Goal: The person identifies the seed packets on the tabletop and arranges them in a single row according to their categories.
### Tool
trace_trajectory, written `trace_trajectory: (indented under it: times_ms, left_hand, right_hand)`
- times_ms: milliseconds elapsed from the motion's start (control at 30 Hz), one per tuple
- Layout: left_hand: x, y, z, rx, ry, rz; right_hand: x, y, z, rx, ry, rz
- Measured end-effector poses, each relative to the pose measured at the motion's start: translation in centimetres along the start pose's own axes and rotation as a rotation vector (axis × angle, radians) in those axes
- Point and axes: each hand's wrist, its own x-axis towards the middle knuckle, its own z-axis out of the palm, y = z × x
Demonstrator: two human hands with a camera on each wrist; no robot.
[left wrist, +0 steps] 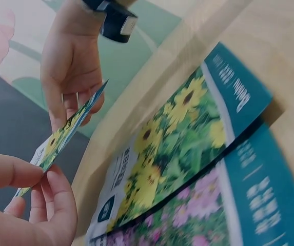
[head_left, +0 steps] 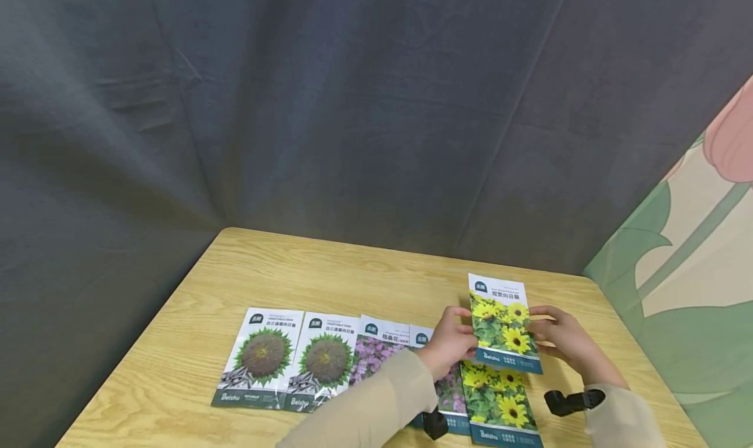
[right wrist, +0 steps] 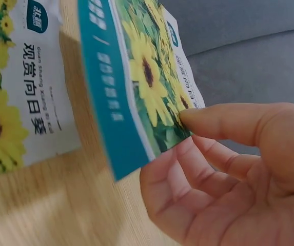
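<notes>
A seed packet with yellow flowers (head_left: 504, 324) is held up above the table, face toward the head camera. My left hand (head_left: 448, 344) pinches its left edge between thumb and fingers, plain in the left wrist view. At the opposite edge my right hand (head_left: 561, 340) pinches it too, as the right wrist view shows, with the thumb (right wrist: 223, 123) on the printed face. Beneath it a second yellow-flower packet (head_left: 500, 405) lies on the table, its upper part covered in the head view. One pink-flower packet (head_left: 453, 392) lies beside that, partly behind my left hand and sleeve.
Further left, another purple-flower packet (head_left: 372, 351) and two sunflower seed packets (head_left: 261, 356) (head_left: 325, 358) continue the row on the wooden table (head_left: 329, 271). A dark grey curtain (head_left: 365, 121) hangs behind, and a floral panel (head_left: 700, 271) stands at the right.
</notes>
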Motion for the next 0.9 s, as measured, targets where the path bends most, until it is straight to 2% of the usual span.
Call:
trace_trajectory:
  times_ms: [200, 333, 533, 733, 900]
  left_hand:
    - [-0.9, -0.8, 1.1, -0.014, -0.015, 0.012]
    - [-1.3, -1.6, 1.6, -0.010, -0.004, 0.011]
    - [-2.1, -2.4, 2.0, 0.045, -0.026, 0.004]
    - [-2.8, -3.0, 2.5, 0.089, -0.052, 0.024]
    - [-3.3, -3.3, 3.0, 0.095, -0.059, 0.001]
  right_hand:
    - [-0.4, 0.6, -1.0, 0.000, 0.010, 0.020]
    - [-0.7, 1.0, -1.4, 0.011, 0.024, 0.027]
    - [-1.0, 2.0, -2.0, 0.001, 0.029, 0.062]
    - [-1.3, 3.1, -2.7, 0.004, -0.020, 0.060]
    - [-1.5, 3.8, -3.2, 0.010, -0.078, 0.038]
